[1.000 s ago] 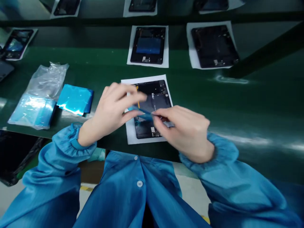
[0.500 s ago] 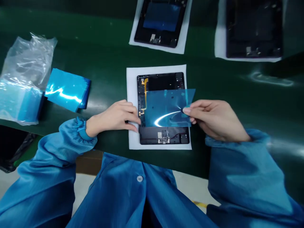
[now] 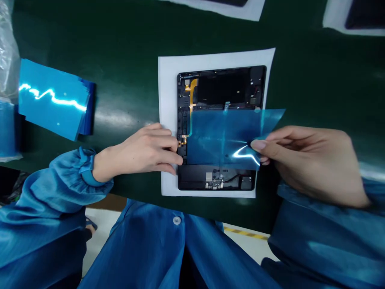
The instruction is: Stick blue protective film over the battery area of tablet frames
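A blue transparent film sheet (image 3: 222,138) lies over the lower middle of an opened tablet (image 3: 192,176), whose circuit parts and yellow ribbon cable (image 3: 192,96) show. My right hand (image 3: 313,160) pinches the film's right edge between thumb and fingers, and that edge overhangs the tablet's right side. At the tablet's left edge, my left hand (image 3: 144,150) holds on with curled fingertips, thumb lower down. Beneath the tablet is a white sheet (image 3: 168,100). Whether the film's left part touches the tablet I cannot tell.
To the left on the green table (image 3: 126,88) sits a stack of blue film sheets (image 3: 54,100), beside a clear plastic bag (image 3: 7,76) with more blue film. Further white sheets (image 3: 252,10) bearing dark tablets are cut off at the top edge.
The view has come closer and lower, so the tablet looks larger. My right hand still pinches the film, and my left hand stays at the tablet's left edge.
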### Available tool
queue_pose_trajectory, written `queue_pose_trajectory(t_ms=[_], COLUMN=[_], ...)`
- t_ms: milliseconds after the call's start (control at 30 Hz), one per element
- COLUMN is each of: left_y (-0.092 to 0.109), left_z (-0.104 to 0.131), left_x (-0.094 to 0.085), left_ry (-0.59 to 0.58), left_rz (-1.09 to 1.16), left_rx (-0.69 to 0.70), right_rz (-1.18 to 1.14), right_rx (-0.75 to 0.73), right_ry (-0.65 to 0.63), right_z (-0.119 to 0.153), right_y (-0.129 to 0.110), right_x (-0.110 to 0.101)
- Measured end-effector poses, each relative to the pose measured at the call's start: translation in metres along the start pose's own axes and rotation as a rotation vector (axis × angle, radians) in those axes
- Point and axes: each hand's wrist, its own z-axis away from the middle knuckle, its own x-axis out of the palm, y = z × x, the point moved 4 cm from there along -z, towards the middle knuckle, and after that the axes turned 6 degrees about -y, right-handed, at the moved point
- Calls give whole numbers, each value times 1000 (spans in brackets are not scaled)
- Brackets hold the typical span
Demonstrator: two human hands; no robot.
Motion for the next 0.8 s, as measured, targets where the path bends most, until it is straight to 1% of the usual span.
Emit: queue_pose_trajectory(t_ms=[400, 800], left_y=[0, 1], left_z=[-1, -1], left_x=[0, -1], left_ry=[-4, 1], left_rz=[1, 14], left_rx=[0, 6], right_rz=[88, 103], right_rx=[-23, -29], right_ry=[-6, -6], right_z=[0, 0], right_y=[0, 1], right_x=[-3, -6])
